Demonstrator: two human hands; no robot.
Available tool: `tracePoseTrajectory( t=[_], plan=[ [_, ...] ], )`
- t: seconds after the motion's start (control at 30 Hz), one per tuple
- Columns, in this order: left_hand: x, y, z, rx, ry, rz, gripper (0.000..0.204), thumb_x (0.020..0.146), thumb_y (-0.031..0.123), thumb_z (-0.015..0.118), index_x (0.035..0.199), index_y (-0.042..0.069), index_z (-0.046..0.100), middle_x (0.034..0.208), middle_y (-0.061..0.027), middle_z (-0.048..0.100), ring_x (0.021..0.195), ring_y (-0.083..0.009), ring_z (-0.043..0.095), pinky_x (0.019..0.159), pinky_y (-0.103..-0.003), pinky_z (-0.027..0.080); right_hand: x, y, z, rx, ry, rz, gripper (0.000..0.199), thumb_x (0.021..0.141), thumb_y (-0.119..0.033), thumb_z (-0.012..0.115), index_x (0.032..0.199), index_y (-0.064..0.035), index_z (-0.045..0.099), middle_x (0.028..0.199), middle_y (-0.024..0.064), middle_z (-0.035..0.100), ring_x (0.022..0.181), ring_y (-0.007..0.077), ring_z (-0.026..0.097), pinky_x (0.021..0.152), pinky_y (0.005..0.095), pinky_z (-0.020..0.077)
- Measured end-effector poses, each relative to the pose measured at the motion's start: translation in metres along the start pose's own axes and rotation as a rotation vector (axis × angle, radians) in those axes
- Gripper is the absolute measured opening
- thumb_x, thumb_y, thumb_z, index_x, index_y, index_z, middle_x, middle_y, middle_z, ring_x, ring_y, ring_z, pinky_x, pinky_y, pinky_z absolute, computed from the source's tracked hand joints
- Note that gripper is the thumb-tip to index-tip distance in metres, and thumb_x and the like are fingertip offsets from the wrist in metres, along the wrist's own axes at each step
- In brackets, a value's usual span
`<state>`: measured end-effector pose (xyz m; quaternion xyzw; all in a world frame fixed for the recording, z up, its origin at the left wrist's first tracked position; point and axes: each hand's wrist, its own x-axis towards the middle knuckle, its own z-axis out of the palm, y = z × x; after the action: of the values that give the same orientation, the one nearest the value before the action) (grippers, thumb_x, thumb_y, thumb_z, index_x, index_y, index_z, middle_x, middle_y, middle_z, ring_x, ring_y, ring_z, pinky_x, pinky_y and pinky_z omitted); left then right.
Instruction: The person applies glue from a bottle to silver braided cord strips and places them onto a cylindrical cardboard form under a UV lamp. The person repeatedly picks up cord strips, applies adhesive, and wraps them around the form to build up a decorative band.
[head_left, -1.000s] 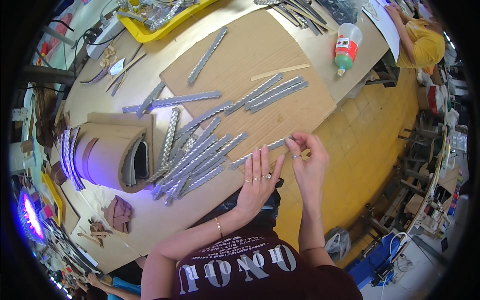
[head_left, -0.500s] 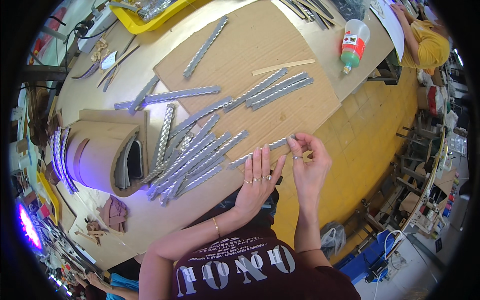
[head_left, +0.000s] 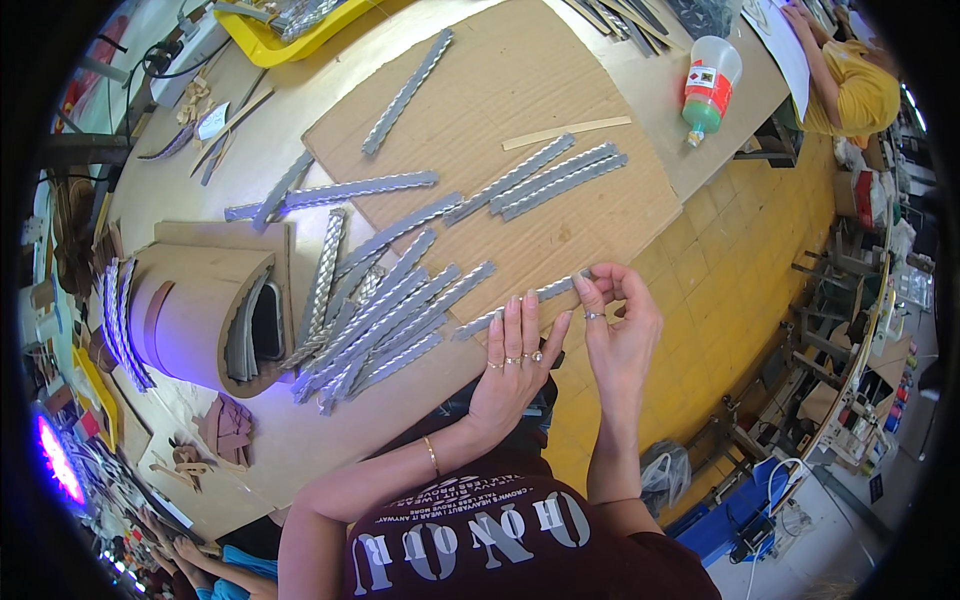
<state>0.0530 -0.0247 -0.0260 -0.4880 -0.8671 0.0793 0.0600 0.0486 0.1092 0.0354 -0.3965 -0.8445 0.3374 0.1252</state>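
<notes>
A grey strip with a silvery braid along it (head_left: 556, 289) lies at the near edge of a cardboard sheet (head_left: 510, 80). My left hand (head_left: 512, 370) rests over its middle, fingers stretched out flat, hiding part of it. Thumb and fingertips of my right hand (head_left: 618, 325) pinch the strip's right end. Just left of my left hand is a loose pile of similar braided strips (head_left: 385, 325). Farther off on the cardboard, three more strips (head_left: 560, 180) lie side by side near a thin tan strip (head_left: 567, 133).
At the left stands a curved brown cardboard form (head_left: 205, 315) with braided strips over its far side. A yellow tray (head_left: 262, 45) sits at the back. A bottle of green liquid (head_left: 706, 95) lies at the far right, close to a person in a yellow top (head_left: 862, 90).
Both hands stay in place on the strip, with hardly any movement. The view has shifted very slightly. At the lower left edge, another person's arms have moved a little.
</notes>
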Motion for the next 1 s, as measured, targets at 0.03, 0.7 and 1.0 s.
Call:
tracePoseTrajectory(
  t=[0.03, 0.7, 1.0],
  plan=[
    [0.0, 0.0, 0.0, 0.0, -0.001, 0.001, 0.065, 0.1, 0.04, 0.042, 0.153, 0.011, 0.018, 0.143, -0.0296, 0.041, 0.132, -0.0442, 0.041, 0.11, -0.052, 0.033, 0.0, 0.0, 0.0, -0.005, -0.007, -0.004, 0.02, 0.084, -0.015, 0.074, 0.094, 0.0001, 0.066, 0.075, 0.0059, 0.066, 0.068, 0.0128, 0.059, 0.062, 0.0281, 0.042],
    [0.004, -0.01, -0.01, -0.083, 0.036, 0.007, 0.051, 0.1, 0.033, 0.042, 0.147, 0.013, 0.035, 0.137, -0.0303, 0.047, 0.129, -0.0432, 0.046, 0.11, -0.05, 0.035, -0.004, -0.017, -0.022, 0.039, -0.201, -0.019, 0.016, 0.092, -0.013, 0.062, 0.092, 0.0012, 0.055, 0.087, 0.014, 0.055, 0.081, 0.0281, 0.056, 0.076, 0.0384, 0.0453],
    [0.008, -0.017, -0.014, -0.058, 0.101, 0.025, 0.053, 0.099, 0.04, 0.045, 0.144, 0.013, 0.04, 0.141, -0.025, 0.047, 0.129, -0.0427, 0.046, 0.108, -0.048, 0.039, 0.009, -0.007, -0.003, 0.064, -0.155, 0.022, 0.015, 0.092, -0.011, 0.062, 0.094, 0.0036, 0.056, 0.087, 0.0144, 0.057, 0.075, 0.0243, 0.059, 0.067, 0.0344, 0.0485]
  ],
)
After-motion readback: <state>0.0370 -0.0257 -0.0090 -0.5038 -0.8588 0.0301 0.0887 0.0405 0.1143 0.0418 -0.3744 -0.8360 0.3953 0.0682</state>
